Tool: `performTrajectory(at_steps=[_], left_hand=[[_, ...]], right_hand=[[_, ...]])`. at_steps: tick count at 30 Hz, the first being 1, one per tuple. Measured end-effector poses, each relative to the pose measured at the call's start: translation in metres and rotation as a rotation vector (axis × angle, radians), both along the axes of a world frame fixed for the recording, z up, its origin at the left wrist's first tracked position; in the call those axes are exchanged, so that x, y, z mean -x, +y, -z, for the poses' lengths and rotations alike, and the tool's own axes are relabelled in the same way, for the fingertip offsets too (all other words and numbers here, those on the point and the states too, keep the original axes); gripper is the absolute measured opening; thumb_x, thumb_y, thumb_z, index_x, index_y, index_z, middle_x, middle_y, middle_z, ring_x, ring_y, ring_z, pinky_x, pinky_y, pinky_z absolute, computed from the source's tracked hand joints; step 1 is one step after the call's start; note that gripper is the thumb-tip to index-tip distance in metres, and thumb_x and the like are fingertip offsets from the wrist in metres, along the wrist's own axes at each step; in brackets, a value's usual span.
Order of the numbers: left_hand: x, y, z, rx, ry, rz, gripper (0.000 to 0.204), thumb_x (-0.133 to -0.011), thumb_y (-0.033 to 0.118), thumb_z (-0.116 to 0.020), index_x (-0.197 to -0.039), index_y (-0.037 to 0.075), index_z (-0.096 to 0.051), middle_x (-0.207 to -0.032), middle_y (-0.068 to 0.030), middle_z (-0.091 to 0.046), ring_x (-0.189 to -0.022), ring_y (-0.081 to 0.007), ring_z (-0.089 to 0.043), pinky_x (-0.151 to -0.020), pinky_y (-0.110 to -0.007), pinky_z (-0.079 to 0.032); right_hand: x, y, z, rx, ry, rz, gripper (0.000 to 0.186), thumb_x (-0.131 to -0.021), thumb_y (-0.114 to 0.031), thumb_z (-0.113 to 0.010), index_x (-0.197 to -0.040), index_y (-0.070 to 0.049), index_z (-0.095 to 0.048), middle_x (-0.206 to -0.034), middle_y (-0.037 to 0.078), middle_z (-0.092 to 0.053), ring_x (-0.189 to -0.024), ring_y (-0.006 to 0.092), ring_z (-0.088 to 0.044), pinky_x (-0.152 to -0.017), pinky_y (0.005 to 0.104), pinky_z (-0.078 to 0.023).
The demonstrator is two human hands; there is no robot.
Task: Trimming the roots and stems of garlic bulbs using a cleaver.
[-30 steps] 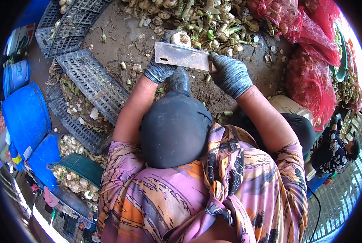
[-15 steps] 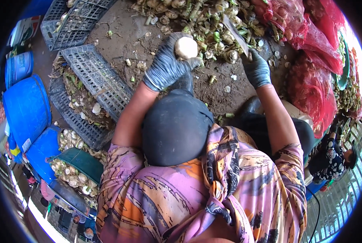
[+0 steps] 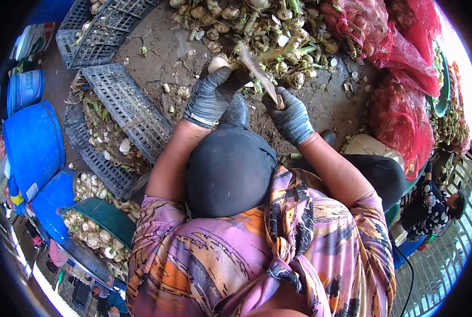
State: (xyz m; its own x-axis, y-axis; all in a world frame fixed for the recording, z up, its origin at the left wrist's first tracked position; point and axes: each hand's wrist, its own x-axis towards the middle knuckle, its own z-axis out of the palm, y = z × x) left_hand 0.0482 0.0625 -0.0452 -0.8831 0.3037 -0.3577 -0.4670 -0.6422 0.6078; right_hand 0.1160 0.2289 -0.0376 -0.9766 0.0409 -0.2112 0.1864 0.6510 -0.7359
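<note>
My left hand (image 3: 210, 96), in a grey glove, is closed around a whitish root bulb (image 3: 218, 63) whose exact kind I cannot tell. A blurred pale stalk (image 3: 270, 55) extends rightward beside it. In my gloved right hand (image 3: 287, 114) is a knife (image 3: 258, 72), gripped by its handle. The blade points up and left and crosses in front of the stalk; I cannot tell if they touch. Past both hands lies a heap of bulbs (image 3: 294, 31) with green stems and leaves on the muddy ground. My dark-covered knee (image 3: 230, 171) is just below my left hand.
Black plastic crates (image 3: 128, 113) with plant scraps stand at left. Beyond them are blue barrels (image 3: 34, 138) and a green basin (image 3: 103, 217) beside peeled bulbs (image 3: 96, 186). Red mesh sacks (image 3: 399, 119) are piled at right. Another person (image 3: 431, 208) sits at the right edge.
My right hand has swung left and down, bringing the knife close to my left hand. My left hand has moved slightly left and down, and the bulb it holds is turned differently.
</note>
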Motion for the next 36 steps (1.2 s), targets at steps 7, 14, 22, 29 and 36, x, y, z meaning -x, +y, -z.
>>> performTrajectory(at_steps=[7, 14, 22, 29, 36], left_hand=[[0.083, -0.068, -0.056, -0.296, 0.346, -0.191, 0.048, -0.069, 0.034, -0.058, -0.098, -0.001, -0.043, -0.093, -0.0134, -0.052, -0.089, -0.0238, -0.052, -0.078, -0.035, -0.046], [0.154, -0.058, -0.07, 0.327, 0.353, -0.2, 0.044, -0.073, 0.028, -0.053, -0.101, -0.003, -0.043, -0.104, -0.0236, -0.044, -0.096, -0.0326, -0.046, -0.087, -0.041, -0.036], [0.161, 0.033, 0.053, 1.942, 1.109, 0.404, 0.038, -0.071, 0.019, -0.055, -0.107, 0.015, -0.047, -0.109, -0.0125, -0.044, -0.098, -0.0272, -0.044, -0.083, -0.037, -0.036], [0.157, 0.043, 0.042, 2.158, 1.005, 0.666, 0.046, -0.067, 0.012, -0.057, -0.11, 0.018, -0.043, -0.109, -0.0141, -0.042, -0.098, -0.0285, -0.044, -0.082, -0.038, -0.038], [0.076, -0.025, 0.057, 0.333, 0.266, 0.188, 0.047, -0.063, -0.002, -0.052, -0.107, 0.009, -0.04, -0.098, -0.0123, -0.047, -0.09, -0.0243, -0.049, -0.079, -0.038, -0.043]], right_hand=[[-0.017, 0.054, 0.064, -0.618, 0.294, -0.553, 0.021, -0.071, -0.022, -0.056, -0.08, -0.004, -0.051, -0.065, 0.011, -0.055, -0.062, 0.0262, -0.053, -0.06, 0.0328, -0.042], [-0.012, 0.05, 0.033, 0.097, -0.322, 0.331, 0.015, -0.073, -0.017, -0.056, -0.078, -0.004, -0.052, -0.069, 0.004, -0.056, -0.062, 0.0108, -0.049, -0.06, 0.0256, -0.041], [-0.005, 0.038, 0.016, 0.129, -0.257, 0.276, 0.02, -0.072, -0.021, -0.057, -0.079, -0.004, -0.051, -0.065, 0.01, -0.055, -0.059, 0.0162, -0.052, -0.059, 0.0288, -0.042], [0.004, 0.042, 0.02, 0.047, -0.248, 0.223, 0.022, -0.071, -0.023, -0.057, -0.081, -0.004, -0.05, -0.066, 0.013, -0.055, -0.059, 0.0224, -0.052, -0.058, 0.0297, -0.042], [0.005, 0.038, 0.004, 0.072, -0.211, 0.149, 0.023, -0.071, -0.019, -0.057, -0.087, -0.004, -0.05, -0.068, 0.015, -0.055, -0.063, 0.0247, -0.055, -0.057, 0.0303, -0.042]])
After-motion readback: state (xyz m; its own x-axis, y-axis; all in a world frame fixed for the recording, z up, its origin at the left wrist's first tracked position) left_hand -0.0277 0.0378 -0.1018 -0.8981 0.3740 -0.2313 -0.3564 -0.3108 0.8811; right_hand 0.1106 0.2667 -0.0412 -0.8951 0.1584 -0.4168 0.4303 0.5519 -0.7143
